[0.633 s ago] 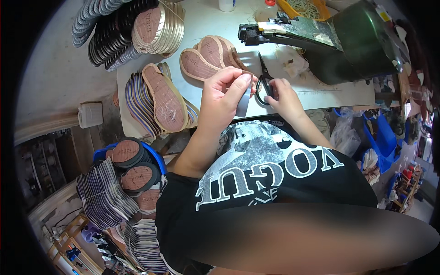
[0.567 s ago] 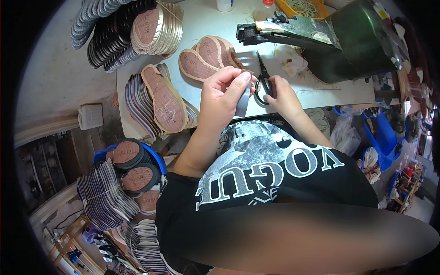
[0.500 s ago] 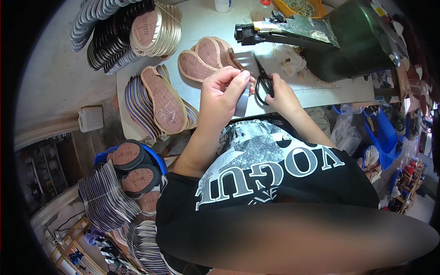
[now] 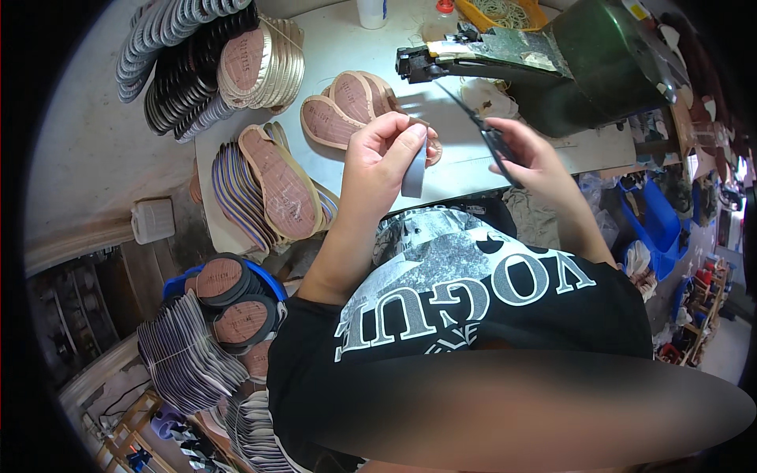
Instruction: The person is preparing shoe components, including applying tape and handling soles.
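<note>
My left hand [image 4: 385,154] pinches a grey strip [image 4: 413,178] that hangs down from the fingers above the table's front edge. Off to its right, my right hand [image 4: 535,156] grips black-handled scissors [image 4: 487,132], blades pointing up and to the left. The scissors stay apart from the strip. Just beyond my left hand lie several brown shoe insoles [image 4: 325,122] with pale edges, overlapping in a fan. Part of them is hidden behind that hand.
A green sewing-type machine [image 4: 544,67] stands at the right of the table [image 4: 465,183]. Stacked insoles [image 4: 280,183] rest on the left side, with bundled soles [image 4: 264,67] behind. A yellow basket [image 4: 505,14] and a white bottle [image 4: 371,13] sit at the far edge.
My right hand has moved right with the scissors, away from my left hand. The left hand stays almost in place with the grey strip, which now shows more fully.
</note>
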A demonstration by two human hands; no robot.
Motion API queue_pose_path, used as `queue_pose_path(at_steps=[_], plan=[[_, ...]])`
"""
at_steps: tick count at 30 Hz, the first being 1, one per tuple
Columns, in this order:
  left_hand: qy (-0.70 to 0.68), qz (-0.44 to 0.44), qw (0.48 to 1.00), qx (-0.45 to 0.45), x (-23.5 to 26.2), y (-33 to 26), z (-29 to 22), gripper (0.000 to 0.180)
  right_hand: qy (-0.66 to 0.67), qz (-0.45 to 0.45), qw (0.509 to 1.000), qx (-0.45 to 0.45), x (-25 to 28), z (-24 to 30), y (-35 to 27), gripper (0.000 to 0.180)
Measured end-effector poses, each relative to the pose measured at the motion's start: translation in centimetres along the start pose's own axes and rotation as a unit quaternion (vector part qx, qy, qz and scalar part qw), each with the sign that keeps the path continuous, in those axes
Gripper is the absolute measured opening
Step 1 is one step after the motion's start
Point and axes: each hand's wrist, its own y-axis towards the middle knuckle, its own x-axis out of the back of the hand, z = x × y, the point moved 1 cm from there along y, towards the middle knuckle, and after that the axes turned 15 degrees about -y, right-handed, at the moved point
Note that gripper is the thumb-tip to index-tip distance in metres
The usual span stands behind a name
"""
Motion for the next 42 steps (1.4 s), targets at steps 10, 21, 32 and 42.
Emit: queue_pose_path(at_steps=[10, 21, 32, 42], plan=[[0.023, 0.011, 1.000, -0.008, 0.3, -0.4, -0.2, 0.011, -0.297, 0.085, 0.945, 0.109, 1.9, 4.5, -0.6, 0.109], [0.076, 0.057, 0.995, 0.008, 1.3, -0.5, 0.6, 0.010, -0.311, 0.071, 0.930, 0.184, 1.6, 4.9, 0.2, 0.104], [0.034, 0.087, 0.995, 0.032, 0.5, -0.4, 1.0, 0.011, -0.321, 0.029, 0.921, 0.218, 1.9, 4.7, 0.3, 0.080], [0.004, 0.092, 0.995, 0.044, 0.3, -0.5, 1.0, 0.012, -0.343, 0.035, 0.918, 0.197, 2.3, 4.9, 0.1, 0.063]])
